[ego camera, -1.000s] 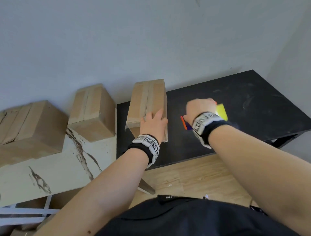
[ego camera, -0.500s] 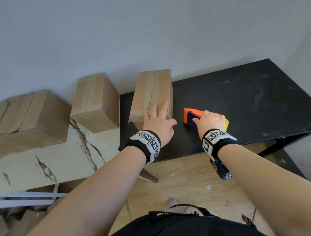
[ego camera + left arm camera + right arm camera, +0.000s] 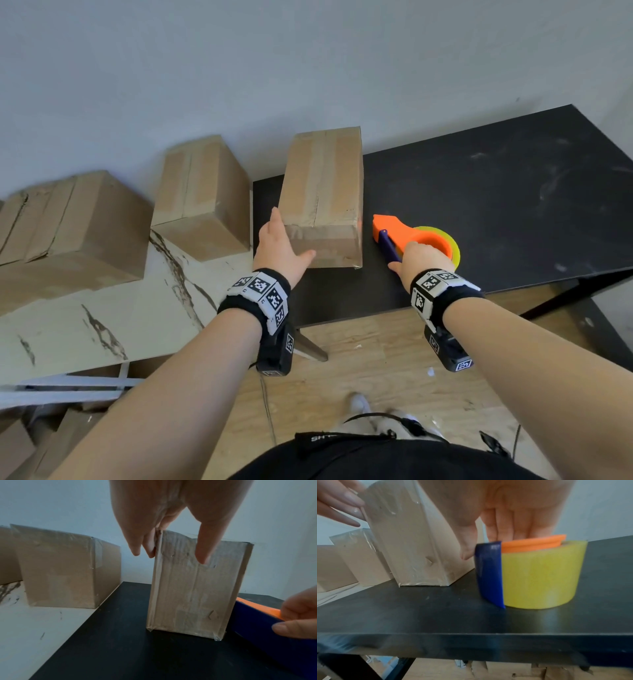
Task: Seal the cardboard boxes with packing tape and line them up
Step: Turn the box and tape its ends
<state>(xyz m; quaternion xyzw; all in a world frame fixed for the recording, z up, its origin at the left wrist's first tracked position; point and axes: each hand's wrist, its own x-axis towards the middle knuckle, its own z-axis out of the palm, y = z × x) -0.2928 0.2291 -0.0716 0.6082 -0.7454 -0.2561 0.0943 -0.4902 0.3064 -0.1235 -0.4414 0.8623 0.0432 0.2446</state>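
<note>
A taped cardboard box (image 3: 322, 192) stands on the black table (image 3: 496, 205) near its left end. My left hand (image 3: 282, 245) straddles the box's near left corner, with straight fingers (image 3: 135, 547) along the left side and the thumb on the front face (image 3: 188, 588). Just right of the box an orange tape dispenser (image 3: 407, 234), with a yellow tape roll (image 3: 542, 577) and a blue guard (image 3: 489, 574), rests on the table. My right hand (image 3: 419, 258) grips it from above, with its fingers (image 3: 503, 526) over the orange top.
Two more taped boxes (image 3: 202, 195) (image 3: 68, 233) sit in a row on the marble-pattern table (image 3: 102, 325) to the left, along the grey wall. The black table's near edge (image 3: 471, 635) is close to my wrists. Flattened cardboard lies under the marble table.
My right hand brought the dispenser down from mid-air onto the table beside the box. My left hand slid from the box's top down to its near left corner.
</note>
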